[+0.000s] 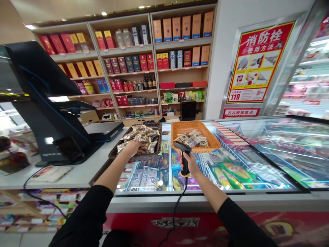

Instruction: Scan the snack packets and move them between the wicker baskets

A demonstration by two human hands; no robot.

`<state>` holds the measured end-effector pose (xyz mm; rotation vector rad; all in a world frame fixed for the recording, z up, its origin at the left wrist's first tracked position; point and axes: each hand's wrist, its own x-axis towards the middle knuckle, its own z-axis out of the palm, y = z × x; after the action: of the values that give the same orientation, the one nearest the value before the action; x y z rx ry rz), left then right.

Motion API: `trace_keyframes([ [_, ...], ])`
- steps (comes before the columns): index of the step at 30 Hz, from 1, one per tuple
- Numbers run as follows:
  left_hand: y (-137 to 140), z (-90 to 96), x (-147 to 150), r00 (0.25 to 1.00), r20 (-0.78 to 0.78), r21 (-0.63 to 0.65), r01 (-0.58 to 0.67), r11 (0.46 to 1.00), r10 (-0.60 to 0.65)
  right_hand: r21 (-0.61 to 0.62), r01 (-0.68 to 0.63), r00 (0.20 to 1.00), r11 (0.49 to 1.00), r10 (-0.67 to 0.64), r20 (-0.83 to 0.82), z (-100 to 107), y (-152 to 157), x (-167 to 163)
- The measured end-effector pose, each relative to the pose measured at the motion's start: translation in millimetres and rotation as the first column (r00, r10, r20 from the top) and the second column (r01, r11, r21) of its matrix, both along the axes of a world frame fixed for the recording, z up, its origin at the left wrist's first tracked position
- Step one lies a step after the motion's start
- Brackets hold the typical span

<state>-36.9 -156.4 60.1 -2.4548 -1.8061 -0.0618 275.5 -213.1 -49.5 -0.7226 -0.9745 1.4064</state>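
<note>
My left hand (133, 148) reaches into a dark brown wicker basket (112, 153) heaped with small snack packets (144, 134) in beige and dark wrappers. Its fingers rest among the packets, and whether they grip one cannot be made out. In my right hand (190, 163) is a black handheld barcode scanner (184, 165) with yellow trim, held upright by its handle. The scanner's head is in front of the near left corner of an orange wicker basket (177, 127), which holds several similar packets (193, 139). A cable (177, 206) hangs from the scanner's handle.
Both baskets stand on a glass-topped chest freezer (244, 185) full of wrapped goods. A single packet (166, 132) lies between them. To the left, a counter (97, 156) bears a black checkout terminal with a scale (106, 129). Shelves of boxes (128, 65) line the back wall.
</note>
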Motion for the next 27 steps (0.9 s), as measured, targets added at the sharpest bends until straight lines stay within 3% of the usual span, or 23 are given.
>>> trace_keyframes([
  [7,5,-5.8,-5,0.976,0.208,0.019,0.058,0.998,-0.061,-0.002,0.006,1.0,1.0,-0.006,-0.017,-1,1,0],
  [12,7,-16.0,8,0.958,0.275,0.139,0.041,0.989,-0.079,-0.014,0.01,1.0,1.0,-0.01,-0.015,1,0,0],
  [20,27,-20.2,13,0.938,0.321,-0.026,0.151,0.988,-0.135,-0.017,0.005,1.0,1.0,-0.005,-0.003,3,-1,0],
  [27,24,-11.9,6,0.885,0.465,-0.173,0.109,0.979,-0.016,-0.026,0.017,1.0,1.0,-0.016,0.024,7,-2,0],
])
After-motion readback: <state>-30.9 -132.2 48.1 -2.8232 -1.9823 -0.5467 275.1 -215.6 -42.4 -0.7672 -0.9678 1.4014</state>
